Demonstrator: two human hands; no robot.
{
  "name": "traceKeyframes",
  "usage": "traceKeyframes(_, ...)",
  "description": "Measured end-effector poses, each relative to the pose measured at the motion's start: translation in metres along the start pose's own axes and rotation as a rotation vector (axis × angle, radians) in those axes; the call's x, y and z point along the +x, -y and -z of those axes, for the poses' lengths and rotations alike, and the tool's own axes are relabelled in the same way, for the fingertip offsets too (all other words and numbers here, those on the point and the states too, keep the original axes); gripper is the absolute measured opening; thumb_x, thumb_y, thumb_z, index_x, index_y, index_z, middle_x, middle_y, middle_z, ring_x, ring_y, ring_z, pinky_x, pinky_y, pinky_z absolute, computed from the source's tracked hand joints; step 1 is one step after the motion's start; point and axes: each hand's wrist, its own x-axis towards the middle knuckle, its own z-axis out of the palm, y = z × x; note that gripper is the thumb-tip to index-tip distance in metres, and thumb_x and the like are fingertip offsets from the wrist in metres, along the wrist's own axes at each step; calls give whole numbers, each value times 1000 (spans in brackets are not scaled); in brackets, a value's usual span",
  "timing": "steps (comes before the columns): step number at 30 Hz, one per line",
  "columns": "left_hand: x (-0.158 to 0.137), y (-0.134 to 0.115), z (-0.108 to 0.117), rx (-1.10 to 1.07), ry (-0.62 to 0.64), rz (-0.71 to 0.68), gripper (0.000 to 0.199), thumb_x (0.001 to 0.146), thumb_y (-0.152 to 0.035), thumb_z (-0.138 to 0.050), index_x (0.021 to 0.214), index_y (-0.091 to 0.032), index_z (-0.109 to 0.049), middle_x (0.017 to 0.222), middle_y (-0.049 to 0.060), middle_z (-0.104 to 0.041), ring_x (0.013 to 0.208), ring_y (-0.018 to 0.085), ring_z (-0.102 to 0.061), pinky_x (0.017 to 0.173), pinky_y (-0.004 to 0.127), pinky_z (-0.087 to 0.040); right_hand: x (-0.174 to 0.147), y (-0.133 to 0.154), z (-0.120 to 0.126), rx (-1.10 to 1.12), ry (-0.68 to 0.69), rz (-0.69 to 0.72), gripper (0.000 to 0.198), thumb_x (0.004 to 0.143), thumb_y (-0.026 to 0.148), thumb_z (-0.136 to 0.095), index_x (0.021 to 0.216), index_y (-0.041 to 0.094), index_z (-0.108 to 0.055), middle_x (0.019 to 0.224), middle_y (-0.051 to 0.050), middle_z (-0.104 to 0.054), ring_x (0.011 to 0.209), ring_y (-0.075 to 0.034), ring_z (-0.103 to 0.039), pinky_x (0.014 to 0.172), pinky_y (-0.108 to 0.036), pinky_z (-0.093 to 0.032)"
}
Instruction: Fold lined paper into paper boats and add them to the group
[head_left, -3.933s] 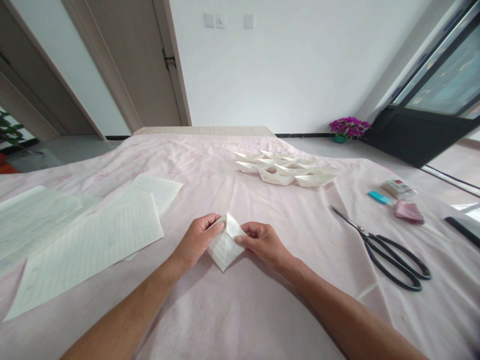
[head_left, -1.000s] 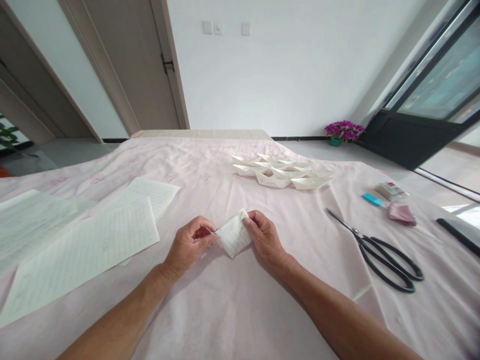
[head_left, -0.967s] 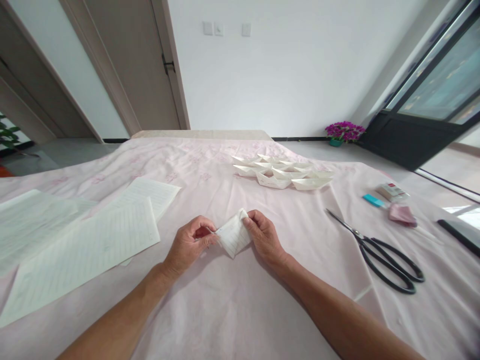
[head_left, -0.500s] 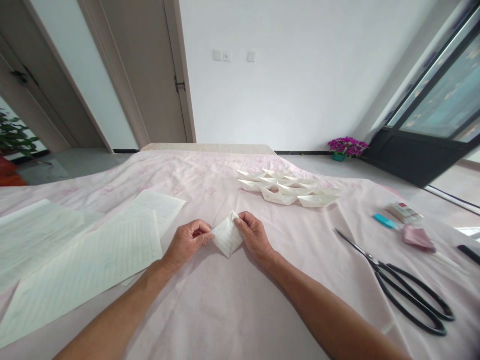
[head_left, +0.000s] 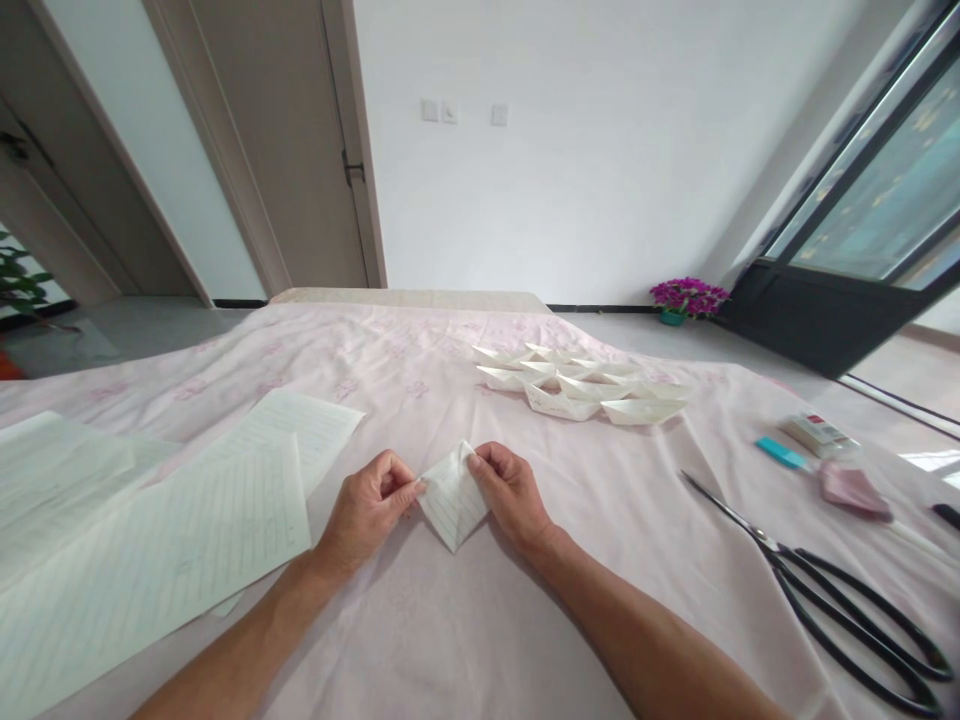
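A small diamond of folded lined paper (head_left: 453, 500) is held up over the pink cloth between my two hands. My left hand (head_left: 369, 505) pinches its left corner between thumb and forefinger. On the opposite side, my right hand (head_left: 514, 492) grips the right edge, thumb on the face toward me and fingers curled behind. Beyond the hands, several folded paper boats (head_left: 564, 402) stand grouped in rows. Loose lined sheets (head_left: 202, 525) overlap on the cloth left of my left arm.
Black-handled scissors (head_left: 780, 545) lie at the right, pointing toward the boats. Past them are a blue eraser-like block (head_left: 780, 452), a small box (head_left: 819, 436) and a pink item (head_left: 855, 490). The pink flowered cloth (head_left: 405, 640) covers the table, wrinkled in places.
The view has shifted slightly, so the scissors and sheets sit a little differently in it. Both hands keep their pinch; the folded paper appears slightly lower and a bit wider.
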Motion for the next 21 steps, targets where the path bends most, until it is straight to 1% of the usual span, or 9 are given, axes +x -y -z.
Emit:
traceKeyframes(4, 0, 1, -1, -62, 32, 56, 22, 84, -40, -62, 86, -21, -52, 63, -4, -62, 59, 15, -62, 57, 25, -49, 0, 3, 1, -9, 14, -34, 31, 88, 44, -53, 71, 18, -52, 62, 5, -41, 58, -10, -37, 53, -22, -30)
traceKeyframes(6, 1, 3, -1, -42, 41, 57, 19, 85, -38, -60, 87, -21, -52, 62, -5, -61, 57, 14, -62, 57, 24, -48, 3, 1, 2, -73, 32, -58, 30, 88, 42, -52, 70, 18, -53, 61, 4, -43, 59, -11, -39, 53, -22, -30)
traceKeyframes(8, 4, 6, -2, 9, 36, 36, 14, 86, -35, -57, 87, -22, -52, 61, -5, -59, 55, 14, -60, 58, 24, -46, 7, -1, 2, -193, 56, -59, 29, 89, 40, -51, 69, 18, -54, 62, 4, -46, 60, -11, -41, 55, -22, -29)
traceKeyframes(10, 6, 8, -2, 109, 15, 18, 10, 86, -32, -55, 88, -22, -53, 62, -5, -60, 57, 13, -59, 60, 24, -45, 10, -2, 2, -352, 83, -36, 28, 90, 37, -49, 70, 18, -55, 63, 3, -49, 61, -11, -44, 56, -23, -28)
traceKeyframes(12, 7, 7, -3, 270, -3, 20, 8, 86, -29, -54, 90, -23, -55, 68, -4, -63, 62, 14, -61, 62, 24, -44, 12, -1, 2, -520, 97, -12, 26, 92, 34, -48, 74, 19, -57, 64, 3, -53, 61, -11, -46, 57, -24, -26)
traceKeyframes(15, 8, 0, -6, 530, 2, 24, 6, 87, -26, -53, 91, -24, -57, 77, -2, -68, 70, 15, -64, 64, 25, -42, 13, 3, 0, -738, 89, -18, 22, 95, 31, -46, 80, 20, -58, 71, 2, -60, 64, -12, -50, 59, -25, -25)
traceKeyframes(18, 7, -4, -10, 705, -15, -65, 4, 87, -21, -54, 85, -22, -58, 82, 0, -67, 78, 18, -63, 68, 28, -44, 13, 5, -3, -884, 93, -28, 20, 96, 30, -45, 83, 20, -58, 81, -1, -65, 73, -14, -56, 62, -26, -25)
traceKeyframes(20, 6, -3, -14, 767, -61, -184, 5, 86, -17, -55, 85, -21, -58, 87, 3, -66, 86, 20, -63, 76, 32, -47, 13, 5, -4, -942, 99, -14, 19, 97, 29, -45, 86, 21, -58, 85, -2, -67, 78, -15, -58, 64, -27, -26)
traceKeyframes(21, 5, -2, -17, 769, -73, -251, 7, 86, -15, -55, 88, -20, -59, 93, 5, -66, 92, 21, -62, 82, 35, -49, 12, 4, -5, -966, 99, -3, 19, 97, 29, -44, 86, 21, -57, 87, -2, -67, 79, -15, -59, 64, -27, -27)
